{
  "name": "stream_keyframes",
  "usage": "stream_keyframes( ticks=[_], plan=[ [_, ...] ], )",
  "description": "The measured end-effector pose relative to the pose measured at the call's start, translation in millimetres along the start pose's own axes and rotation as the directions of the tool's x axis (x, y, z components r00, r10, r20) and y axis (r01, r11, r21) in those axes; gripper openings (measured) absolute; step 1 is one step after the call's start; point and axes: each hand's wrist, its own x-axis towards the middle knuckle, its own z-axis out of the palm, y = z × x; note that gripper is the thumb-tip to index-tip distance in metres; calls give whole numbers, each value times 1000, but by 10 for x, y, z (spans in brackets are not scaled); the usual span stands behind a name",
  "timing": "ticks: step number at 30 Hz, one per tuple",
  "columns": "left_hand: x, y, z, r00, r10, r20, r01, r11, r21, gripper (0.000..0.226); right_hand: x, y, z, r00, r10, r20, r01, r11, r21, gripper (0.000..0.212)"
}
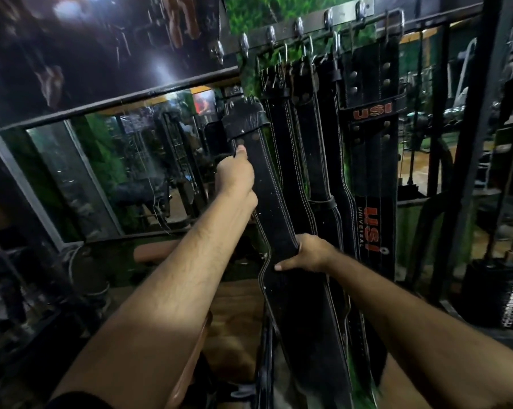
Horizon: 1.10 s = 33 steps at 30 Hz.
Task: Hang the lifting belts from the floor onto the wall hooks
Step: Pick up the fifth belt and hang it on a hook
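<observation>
left hand (234, 172): grips black belt (275, 211) near its upper end, 11 o'clock
right hand (308, 253): holds same belt mid-length
hook rail (296, 26): 12 o'clock, other belts (370, 172) hanging

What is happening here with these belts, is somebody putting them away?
Yes. A person holds one black belt up against the wall: the left hand grips it near the top, the right hand grips it lower down. It is not yet on a hook. Other belts already hang from the hook rail beside it.
</observation>
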Motion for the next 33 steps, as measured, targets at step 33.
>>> stream_keyframes(
  ticks=[33],
  plan=[
    [-49,509,-50,957,256,139,-254,967,-30,16,383,-1371,-1196,878,-240,-413,381,873,304,35]
  ],
)
